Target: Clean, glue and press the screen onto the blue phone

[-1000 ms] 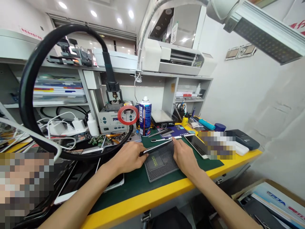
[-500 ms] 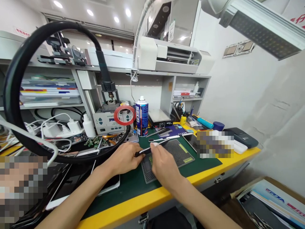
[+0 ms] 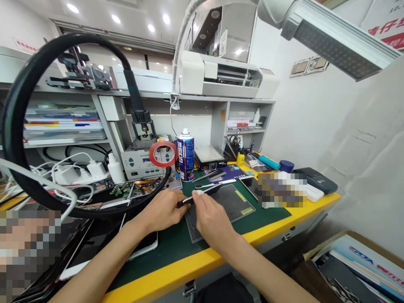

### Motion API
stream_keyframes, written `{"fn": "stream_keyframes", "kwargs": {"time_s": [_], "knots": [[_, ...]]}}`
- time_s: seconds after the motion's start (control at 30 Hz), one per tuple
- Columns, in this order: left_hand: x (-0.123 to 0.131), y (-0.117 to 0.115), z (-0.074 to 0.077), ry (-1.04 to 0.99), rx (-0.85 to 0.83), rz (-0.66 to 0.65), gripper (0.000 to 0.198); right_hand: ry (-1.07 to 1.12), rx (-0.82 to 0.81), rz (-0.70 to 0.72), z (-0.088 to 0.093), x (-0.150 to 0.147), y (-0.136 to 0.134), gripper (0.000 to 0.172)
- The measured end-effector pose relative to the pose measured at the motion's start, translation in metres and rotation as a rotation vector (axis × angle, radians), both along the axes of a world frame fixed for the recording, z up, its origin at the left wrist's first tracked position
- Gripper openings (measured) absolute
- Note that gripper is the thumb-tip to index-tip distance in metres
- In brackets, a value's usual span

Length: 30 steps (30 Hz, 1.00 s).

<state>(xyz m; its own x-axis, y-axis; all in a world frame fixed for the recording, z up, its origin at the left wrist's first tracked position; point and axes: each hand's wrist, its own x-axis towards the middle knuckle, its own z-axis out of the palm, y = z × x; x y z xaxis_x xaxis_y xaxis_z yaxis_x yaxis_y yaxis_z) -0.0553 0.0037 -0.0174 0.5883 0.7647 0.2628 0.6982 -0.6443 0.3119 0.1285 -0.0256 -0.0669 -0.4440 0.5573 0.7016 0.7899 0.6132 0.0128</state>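
My left hand is closed on the near-left end of a thin black phone, which is tilted and seen almost edge-on. The fingers of my right hand are pinched over the phone's middle. A small white piece, too small to identify, shows at those fingertips. Most of the phone's face is hidden behind my right hand. Below both hands lies a grey perforated mat on the green work mat. A white-handled brush rests just behind the phone.
A blue spray can, a red tape roll and a flat heating plate stand behind. A thick black hose loops on the left. To the right lies a tablet-like device. The desk's yellow edge is near me.
The view has shifted slightly, so the scene sits a little further left. My right hand has moved slightly along the phone towards my left hand; the left hand's grip looks the same.
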Motion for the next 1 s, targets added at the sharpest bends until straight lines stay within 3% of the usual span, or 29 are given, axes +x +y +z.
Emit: {"fn": "stream_keyframes", "kwargs": {"time_s": [0.17,0.3,0.73,1.0], "knots": [[-0.002,0.0,0.001,-0.003,-0.008,0.009,0.03,0.026,0.019,-0.074,0.002,0.037,0.017,0.042],[-0.002,-0.001,0.001,-0.012,0.003,0.022,0.029,0.031,0.025,-0.111,0.007,0.047,0.02,0.038],[-0.002,-0.001,0.0,-0.019,0.016,0.018,0.018,-0.053,-0.005,-0.008,0.003,-0.024,-0.011,0.045],[-0.004,0.002,-0.002,-0.033,0.005,0.01,0.022,-0.149,0.084,-0.009,0.007,-0.027,-0.012,0.048]]}}
